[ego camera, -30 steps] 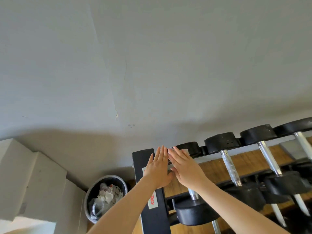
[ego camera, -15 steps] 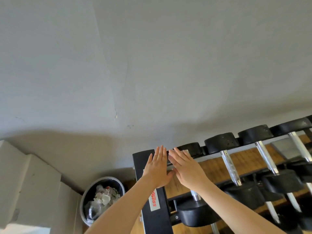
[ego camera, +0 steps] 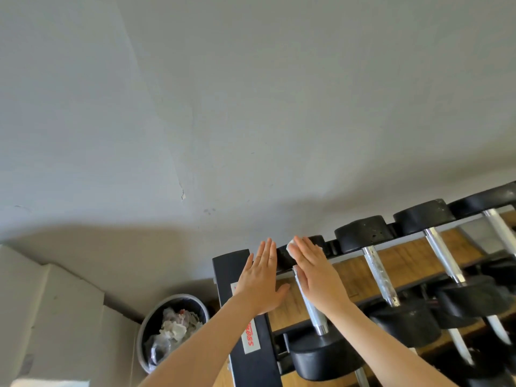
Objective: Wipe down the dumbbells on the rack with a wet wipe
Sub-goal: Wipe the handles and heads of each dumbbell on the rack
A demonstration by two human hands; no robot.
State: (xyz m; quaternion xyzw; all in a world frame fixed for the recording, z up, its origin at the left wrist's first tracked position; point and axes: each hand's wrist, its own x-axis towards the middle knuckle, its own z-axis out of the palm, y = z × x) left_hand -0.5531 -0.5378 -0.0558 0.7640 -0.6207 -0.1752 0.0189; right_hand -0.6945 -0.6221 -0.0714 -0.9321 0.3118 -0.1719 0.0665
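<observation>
**Hands parted over the end dumbbell: wipe exposed on its far head**

Parted since half a second ago, the two hands no longer meet fingertip to fingertip; the left hand (ego camera: pixel 261 280) lies flat with straight, close-set fingers beside the end of the black metal rack with its red-lettered label (ego camera: pixel 236 291), its thumb over the rack's wooden shelf board (ego camera: pixel 402 258); the right hand (ego camera: pixel 317 270) is likewise flat, fingers straight and together, pressing the small white wet wipe (ego camera: pixel 291 245) onto the far head of the endmost black-headed dumbbell with a chrome handle (ego camera: pixel 311 305); only a corner of the wipe shows past the fingertips. Judged from this, the separation marks a stroke across that head, so wiping appears to be at the first dumbbell of the row, with the neighbouring black dumbbells (ego camera: pixel 363 233) to the right yet to be reached. The endmost dumbbell lies across the top tier, far head toward the grey wall, near head low in view, handle bright and knurled, heads matt and slightly pitted; whether it is already damp cannot be told. A round grey bin of crumpled paper (ego camera: pixel 173 328) stands on the floor left of the rack.
</observation>
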